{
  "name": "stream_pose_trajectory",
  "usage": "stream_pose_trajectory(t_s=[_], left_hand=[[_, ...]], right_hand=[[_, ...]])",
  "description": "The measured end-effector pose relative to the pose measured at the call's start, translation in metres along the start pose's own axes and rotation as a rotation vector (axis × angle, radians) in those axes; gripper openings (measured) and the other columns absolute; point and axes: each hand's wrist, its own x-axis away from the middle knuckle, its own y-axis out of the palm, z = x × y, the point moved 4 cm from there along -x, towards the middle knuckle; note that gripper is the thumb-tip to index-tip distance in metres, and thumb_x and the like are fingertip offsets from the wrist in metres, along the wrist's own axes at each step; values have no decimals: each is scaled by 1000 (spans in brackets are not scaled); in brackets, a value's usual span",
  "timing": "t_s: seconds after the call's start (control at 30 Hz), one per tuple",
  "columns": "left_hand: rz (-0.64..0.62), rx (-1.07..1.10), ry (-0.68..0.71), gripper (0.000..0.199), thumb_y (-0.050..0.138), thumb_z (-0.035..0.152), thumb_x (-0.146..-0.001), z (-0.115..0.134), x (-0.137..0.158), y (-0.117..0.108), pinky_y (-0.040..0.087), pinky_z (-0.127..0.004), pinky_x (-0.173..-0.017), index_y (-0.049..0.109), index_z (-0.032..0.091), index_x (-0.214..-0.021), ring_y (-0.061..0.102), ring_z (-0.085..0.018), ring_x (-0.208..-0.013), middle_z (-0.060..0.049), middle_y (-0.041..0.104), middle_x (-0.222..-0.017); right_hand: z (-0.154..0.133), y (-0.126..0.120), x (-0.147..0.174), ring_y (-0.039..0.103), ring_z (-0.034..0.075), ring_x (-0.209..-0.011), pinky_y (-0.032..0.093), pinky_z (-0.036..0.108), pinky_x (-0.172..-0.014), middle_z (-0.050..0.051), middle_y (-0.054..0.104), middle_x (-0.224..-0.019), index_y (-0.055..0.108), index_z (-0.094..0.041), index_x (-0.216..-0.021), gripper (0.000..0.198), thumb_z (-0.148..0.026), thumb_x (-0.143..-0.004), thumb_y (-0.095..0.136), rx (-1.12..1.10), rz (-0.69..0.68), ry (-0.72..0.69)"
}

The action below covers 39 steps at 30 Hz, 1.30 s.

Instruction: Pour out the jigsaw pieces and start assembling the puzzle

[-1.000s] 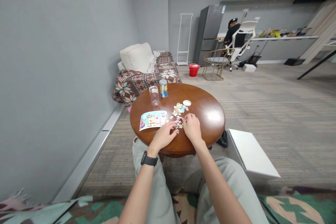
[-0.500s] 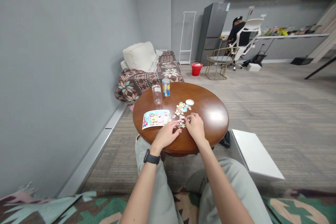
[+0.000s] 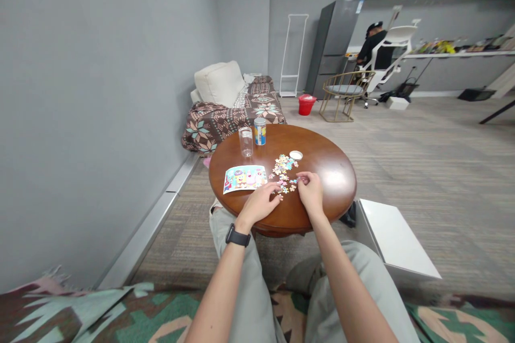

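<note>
Puzzle pieces [image 3: 285, 163], many, two hands [image 3: 259, 204], one picture [image 3: 245, 179]

Two hands [image 3: 260, 204] [image 3: 311, 193], one picture sheet [image 3: 245, 178], one tin [image 3: 260, 133], one clear container [image 3: 245, 143]

No words, numbers or brand names can be read. The printed sheet [image 3: 241, 179] just beyond the left hand [image 3: 260, 204], toward its left, carries cartoon figures; any lettering there is too small to tell. Farther out past the left hand, the tin [image 3: 260, 132] bears a blue and yellow label [image 3: 263, 137] whose print is illegible. The prints on the puzzle pieces [image 3: 284, 163] between and beyond the two hands are likewise too fine to read. Far beyond the right hand [image 3: 311, 193], the fridge [image 3: 336, 32] has a pale sticker [image 3: 359, 7] at its top corner, and farther right a person's [image 3: 370, 45] black cap [image 3: 374, 27] carries a small white mark; both are too blurred to make out.
</note>
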Motion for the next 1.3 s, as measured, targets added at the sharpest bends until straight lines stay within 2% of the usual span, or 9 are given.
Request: stream_pose_trajectory(t_s=[0.17,0.3,0.37,0.63,0.73,0.87,1.1,1.2,1.3], left_hand=[[-8,-4,8,23,52,20,-92,1,-1,0,44,-38,-113,67,19,-111,60,-23,-124,-8,67,-131],[-6,1,13,23,53,20,-92,1,-1,-1,44,-38,-113,67,20,-110,60,-22,-124,-7,67,-130],[-2,-3,12,23,53,20,-92,1,-1,-1,44,-38,-113,67,20,-110,60,-23,-124,-7,67,-130],[-9,6,9,22,54,22,-93,-1,-2,0,43,-39,-114,66,18,-110,60,-23,-125,-8,66,-132],[-12,0,4,22,53,21,-93,-1,-2,0,42,-39,-114,66,18,-111,59,-23,-125,-9,66,-131],[-13,1,1,23,53,20,-93,0,-2,0,43,-39,-114,66,18,-111,59,-23,-124,-8,67,-130],[-13,4,-9,23,52,20,-92,1,-1,-1,43,-39,-114,66,20,-110,60,-22,-124,-7,67,-129],[-7,6,1,23,53,20,-92,1,-1,-1,42,-38,-114,66,19,-111,60,-22,-124,-8,66,-131],[-10,-5,9,23,53,22,-93,0,-1,-1,43,-39,-114,66,19,-112,60,-23,-124,-8,66,-132]], right_hand=[[3,4,-1,60,21,-78,51,36,-81,6,61,-87,71,-18,-79,27,-8,-64,51,81,-142,43],[6,1,-1,61,20,-88,51,36,-93,5,58,-96,75,-20,-88,40,-3,-59,52,88,-373,-69],[7,-3,0,61,20,-92,50,37,-97,5,57,-99,76,-21,-91,41,-3,-62,54,93,-418,-108],[9,-3,4,60,24,-94,51,44,-95,7,55,-95,76,-20,-86,11,-24,-81,67,111,-322,-198],[11,-3,3,60,25,-94,50,46,-96,8,57,-94,75,-20,-84,14,-29,-87,65,79,-318,-239],[17,-4,0,61,25,-91,52,46,-92,9,59,-96,75,-20,-83,21,-36,-89,63,11,-340,-192],[13,-7,2,63,25,-93,54,45,-93,11,62,-100,75,-20,-100,25,-30,-92,54,52,-326,-236],[2,-7,7,61,28,-112,49,50,-102,13,65,-119,73,-20,-110,30,-27,-95,48,124,-354,-356],[-7,-3,15,42,31,-142,34,61,-115,9,56,-146,68,-23,-122,36,-27,-99,41,237,-451,-452]])
